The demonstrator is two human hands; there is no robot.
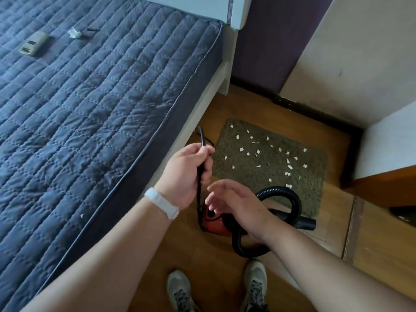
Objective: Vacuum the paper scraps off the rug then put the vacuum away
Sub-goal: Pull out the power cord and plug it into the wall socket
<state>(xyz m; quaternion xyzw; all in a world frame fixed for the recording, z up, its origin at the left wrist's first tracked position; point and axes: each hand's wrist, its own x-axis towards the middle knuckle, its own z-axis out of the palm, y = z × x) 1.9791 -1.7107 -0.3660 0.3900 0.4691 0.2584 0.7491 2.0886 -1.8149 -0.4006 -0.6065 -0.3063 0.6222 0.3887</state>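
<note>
While the left hand point(188, 171) is closed round a black power cord point(200, 176), the right hand point(234, 204) hangs open just beside it, fingers spread & slightly blurred, gripping nothing. Cord runs up out of the fist, arcs over toward the bed side, & drops down below the fist to the red vacuum point(215, 224) on the wood floor point(216, 262). White wristband point(161, 206) on the left wrist.

Vacuum sits on the floor btwn the bed & the near edge of the rug, partly hidden behind the right hand/forearm. Its black ribbed hose point(286, 194) loops up over the rug's near edge, then curls back down in front of the body; black nozzle tube point(304, 222) points right, lying at the rug's near edge.

Rug point(243, 170): small, brownish, rectangular, flat on the floor near the bed's foot corner. White paper scraps point(288, 162) scattered over it, mostly centre & right half — none picked up as far as can be seen.

Bed w/ blue-grey quilted cover point(90, 109) fills the left side; on it a beige remote point(33, 43) & a small crumpled white item point(75, 33), well apart from the hands. One tiny white scrap on the cover near the left forearm. Two grey sneakers point(180, 291) at bottom, toes toward the vacuum.
</note>
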